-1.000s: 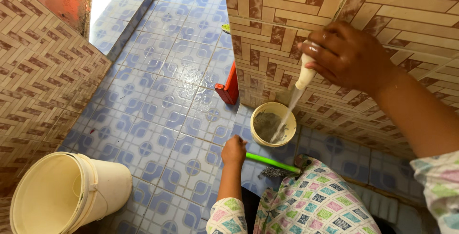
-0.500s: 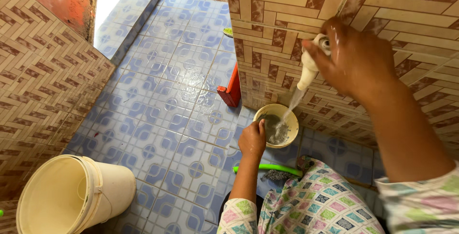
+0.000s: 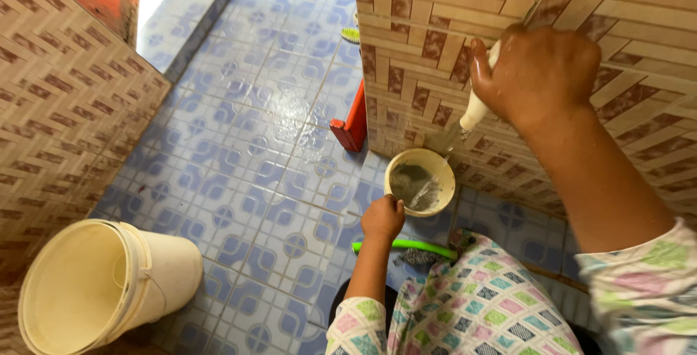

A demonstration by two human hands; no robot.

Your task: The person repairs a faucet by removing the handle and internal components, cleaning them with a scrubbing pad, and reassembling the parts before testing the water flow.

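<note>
The right hand (image 3: 541, 75) has its fingers closed around a white squeeze bottle (image 3: 475, 112), tilted nozzle-down, with a thin stream of liquid falling into the small cream bowl (image 3: 420, 181) below it. The left hand (image 3: 382, 217) is curled against the bowl's near rim; whether it truly grips cannot be told. The bowl sits on the blue tiled floor (image 3: 239, 159), near the brown tiled wall (image 3: 435, 35). A green-handled brush (image 3: 403, 246) lies just near of it. Far left and nearer stands 1 cream bucket (image 3: 102, 286); a red object (image 3: 352, 126) leans at the wall's corner.
</note>
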